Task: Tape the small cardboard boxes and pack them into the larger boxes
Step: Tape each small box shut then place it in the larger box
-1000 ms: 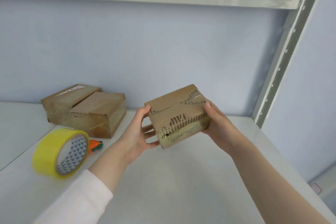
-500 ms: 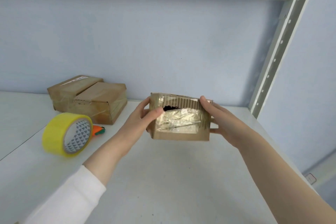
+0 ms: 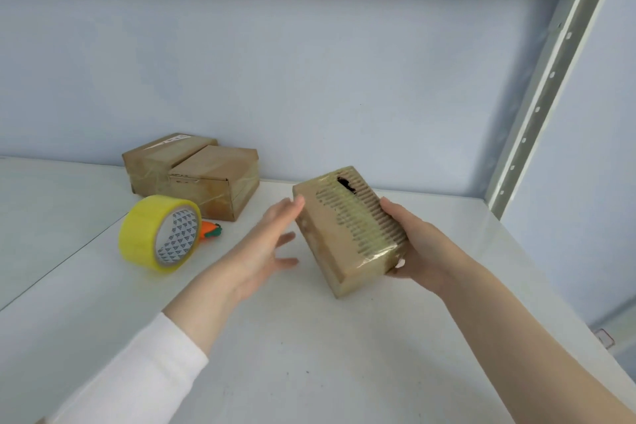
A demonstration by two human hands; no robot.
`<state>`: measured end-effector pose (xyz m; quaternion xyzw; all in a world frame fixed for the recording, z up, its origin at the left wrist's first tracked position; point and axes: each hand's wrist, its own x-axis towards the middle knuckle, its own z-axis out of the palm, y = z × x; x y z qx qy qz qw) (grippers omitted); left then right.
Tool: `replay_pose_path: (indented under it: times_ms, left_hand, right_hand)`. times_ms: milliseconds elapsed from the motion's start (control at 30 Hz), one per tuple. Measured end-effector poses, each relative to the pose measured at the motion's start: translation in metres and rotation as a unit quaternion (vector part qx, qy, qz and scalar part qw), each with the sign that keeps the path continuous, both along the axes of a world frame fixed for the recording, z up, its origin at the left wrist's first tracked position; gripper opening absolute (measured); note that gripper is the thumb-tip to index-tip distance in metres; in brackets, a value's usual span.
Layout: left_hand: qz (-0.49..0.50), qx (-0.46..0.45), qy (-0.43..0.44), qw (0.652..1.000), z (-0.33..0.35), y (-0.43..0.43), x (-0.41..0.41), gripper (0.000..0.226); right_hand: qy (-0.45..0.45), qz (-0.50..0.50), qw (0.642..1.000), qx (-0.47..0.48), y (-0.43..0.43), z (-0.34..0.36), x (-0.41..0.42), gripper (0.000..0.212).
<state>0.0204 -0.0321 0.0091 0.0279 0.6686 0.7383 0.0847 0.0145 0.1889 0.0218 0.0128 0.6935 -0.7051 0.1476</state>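
Table (image 3: 309,354) layout: two closed boxes at the back edge, left of centre, touching side by side. Rear box (image 3: 161,162) sits against the wall, front box (image 3: 220,182) just right of it and nearer. Tape roll (image 3: 155,234) stands on its rim just before them, further left. Small object (image 3: 210,234) lies between roll and front box, partly behind the roll. Small box (image 3: 347,227) is tilted, right of centre, near the back edge, between both hands: right hand (image 3: 416,248) grips its right side, left hand (image 3: 268,244) touches its left. Shelf post (image 3: 537,79) rises at the back right corner.
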Motion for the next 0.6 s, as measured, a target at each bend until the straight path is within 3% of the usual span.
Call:
replay_pose_path:
  times_ms: [100,200,267,367,500,600]
  left_hand:
    - [-0.016,0.006,-0.028,0.999,-0.007,0.01,0.009,0.079]
    - [0.016,-0.037,-0.057,0.998,-0.006,0.01,0.013,0.042]
    - [0.026,-0.034,-0.08,0.996,-0.006,0.006,0.018,0.034]
    - [0.047,-0.031,-0.082,0.995,-0.007,0.003,0.024,0.03]
    - [0.082,0.003,-0.098,0.992,-0.007,0.002,0.029,0.028]
    - [0.095,0.006,-0.086,0.992,-0.005,0.002,0.031,0.032]
  right_hand:
    - [-0.008,0.064,0.997,0.04,-0.014,-0.002,0.016,0.037]
    - [0.028,0.07,0.988,0.138,-0.03,-0.005,0.027,0.066]
    - [0.035,0.053,0.996,0.067,-0.039,-0.009,0.033,0.077]
    - [0.003,0.042,0.998,-0.055,-0.054,-0.019,0.044,0.073]
    - [-0.009,0.016,0.997,-0.076,-0.067,-0.024,0.047,0.051]
    - [-0.024,-0.009,0.997,-0.077,-0.071,-0.023,0.048,0.058]
